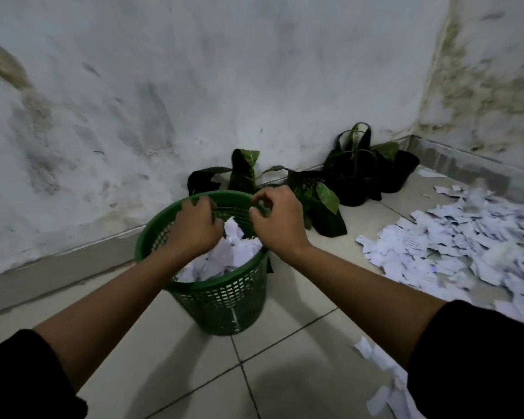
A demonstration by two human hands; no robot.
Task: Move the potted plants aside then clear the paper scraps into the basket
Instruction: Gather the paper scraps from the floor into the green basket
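Observation:
A green mesh basket (224, 300) stands on the tiled floor near the wall, partly filled with white paper scraps (235, 252). Both my hands hover over its mouth. My left hand (194, 226) is knuckles-up with fingers loosely curled, and no paper shows in it. My right hand (274, 223) is beside it, fingers loosely curled and holding nothing. A large pile of torn paper scraps (466, 246) covers the floor to the right. Against the wall stand two potted plants in black bags, one (245, 173) just behind the basket and one (357, 170) nearer the corner.
A stained white wall (194, 86) runs behind the basket and meets a second wall (490, 71) at the right corner. A few more scraps (381, 379) lie by my right sleeve. Bare tiles (194, 373) lie in front of the basket.

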